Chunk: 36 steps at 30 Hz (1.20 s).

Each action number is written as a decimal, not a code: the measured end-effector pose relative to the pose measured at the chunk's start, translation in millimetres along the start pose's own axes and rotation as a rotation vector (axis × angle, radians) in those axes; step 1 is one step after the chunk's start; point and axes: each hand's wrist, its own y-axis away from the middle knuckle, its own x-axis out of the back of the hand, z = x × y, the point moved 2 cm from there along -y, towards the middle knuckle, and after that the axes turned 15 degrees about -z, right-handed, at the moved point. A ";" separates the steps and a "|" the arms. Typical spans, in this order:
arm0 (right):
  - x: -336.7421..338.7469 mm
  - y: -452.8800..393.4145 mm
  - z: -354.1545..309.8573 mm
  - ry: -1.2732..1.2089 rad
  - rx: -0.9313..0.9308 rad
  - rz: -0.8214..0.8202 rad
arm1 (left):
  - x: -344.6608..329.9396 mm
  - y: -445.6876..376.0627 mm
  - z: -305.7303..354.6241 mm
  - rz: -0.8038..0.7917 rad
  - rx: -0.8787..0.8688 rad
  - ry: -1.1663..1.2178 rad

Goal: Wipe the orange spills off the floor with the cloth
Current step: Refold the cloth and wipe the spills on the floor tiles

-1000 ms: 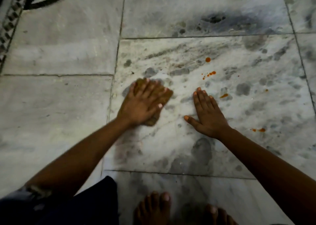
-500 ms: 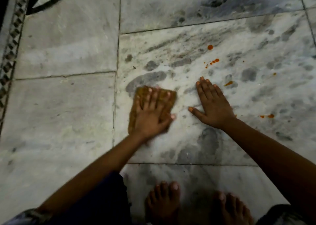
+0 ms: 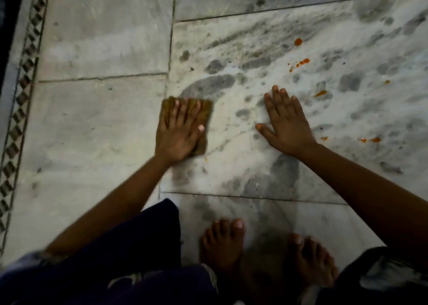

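A folded brown cloth lies flat on the marble floor, near a tile joint. My left hand presses down on it with straight, spread fingers. My right hand rests flat on the bare floor to the right, fingers straight. Orange spills dot the floor beyond and beside the right hand: a round drop, a string of small drops, a streak and splashes at its right. A tiny orange speck sits just below the cloth.
My two bare feet stand on the tile nearest me, between dark trouser legs. A patterned inlay border runs along the floor's left edge, with a dark strip beyond it.
My left hand has slid the cloth toward me and to the left along the floor. My right hand has stayed planted; the view has shifted closer to the feet.
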 end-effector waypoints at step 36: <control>1.5 -0.1 -12.4 0.169 0.016 -0.211 | -46.5 99.7 99.6 -0.208 -0.008 0.108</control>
